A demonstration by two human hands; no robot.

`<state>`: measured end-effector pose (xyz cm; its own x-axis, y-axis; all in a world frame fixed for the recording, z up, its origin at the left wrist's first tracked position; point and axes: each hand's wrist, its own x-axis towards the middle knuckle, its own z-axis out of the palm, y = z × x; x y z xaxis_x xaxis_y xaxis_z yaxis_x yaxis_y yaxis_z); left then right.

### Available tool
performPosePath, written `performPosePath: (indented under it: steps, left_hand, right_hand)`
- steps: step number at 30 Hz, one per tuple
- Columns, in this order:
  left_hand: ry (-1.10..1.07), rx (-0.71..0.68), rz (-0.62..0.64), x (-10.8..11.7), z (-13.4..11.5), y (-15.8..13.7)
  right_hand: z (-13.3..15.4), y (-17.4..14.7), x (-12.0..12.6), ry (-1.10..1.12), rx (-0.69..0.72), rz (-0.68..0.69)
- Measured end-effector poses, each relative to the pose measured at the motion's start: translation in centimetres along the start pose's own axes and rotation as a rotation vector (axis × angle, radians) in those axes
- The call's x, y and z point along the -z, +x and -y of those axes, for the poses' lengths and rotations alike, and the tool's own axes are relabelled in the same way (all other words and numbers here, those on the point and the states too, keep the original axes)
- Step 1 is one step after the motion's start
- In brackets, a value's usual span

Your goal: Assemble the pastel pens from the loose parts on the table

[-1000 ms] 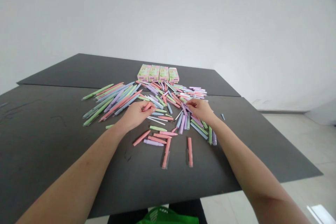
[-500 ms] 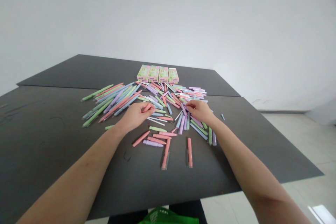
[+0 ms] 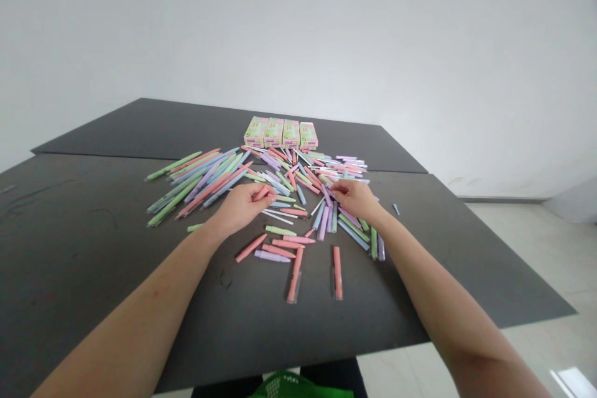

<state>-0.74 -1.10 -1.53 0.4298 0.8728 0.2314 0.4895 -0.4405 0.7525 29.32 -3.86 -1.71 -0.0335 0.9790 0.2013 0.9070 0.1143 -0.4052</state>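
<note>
My left hand (image 3: 239,206) is closed on a pink pen piece (image 3: 262,193) over the middle of the table, left of the scattered parts. My right hand (image 3: 357,198) rests with bent, pinched fingers at the right side of the pile, touching or just beside a purple pen piece (image 3: 327,195); whatever its fingertips grip is hidden. Between and below the hands lie pink pen pieces (image 3: 288,243), a green one (image 3: 280,230) and a purple one (image 3: 272,256). Closer to me are two pink barrels with clear caps, a left one (image 3: 295,277) and a right one (image 3: 337,272).
Long pastel pens (image 3: 209,183) lie bundled at the left. Several small printed boxes (image 3: 273,132) stand in a row at the back. Purple, green and blue parts (image 3: 353,231) spread under my right wrist. A small blue piece (image 3: 396,209) lies apart on the dark table (image 3: 448,261).
The view has tilted very slightly. Both hands stay almost where they were, the left one still holding the pink pen piece.
</note>
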Motion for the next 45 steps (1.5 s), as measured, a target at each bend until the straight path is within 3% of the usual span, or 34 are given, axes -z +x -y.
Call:
performPosePath:
  steps: [12, 20, 24, 32, 45]
  left_hand:
    - [-0.033, 0.01, 0.005, -0.1, -0.1, -0.1]
    - [-0.056, 0.004, 0.06, -0.3, 0.4, 0.0]
    - [-0.059, 0.014, 0.055, -0.3, 0.8, 0.0]
    - [-0.069, 0.036, 0.043, -0.1, 0.8, -0.1]
    - [-0.014, 0.034, 0.046, 0.0, 1.1, 0.0]
  right_hand:
    - [0.7, -0.1, 0.1, 0.007, 0.012, 0.008]
    - [3.4, 0.7, -0.1, 0.047, 0.246, 0.028]
    - [5.5, 2.2, -1.1, 0.009, 0.391, 0.095]
    - [9.5, 6.7, -4.7, -0.149, 0.455, 0.25]
    - [12.1, 13.1, -9.0, -0.39, 0.531, 0.174]
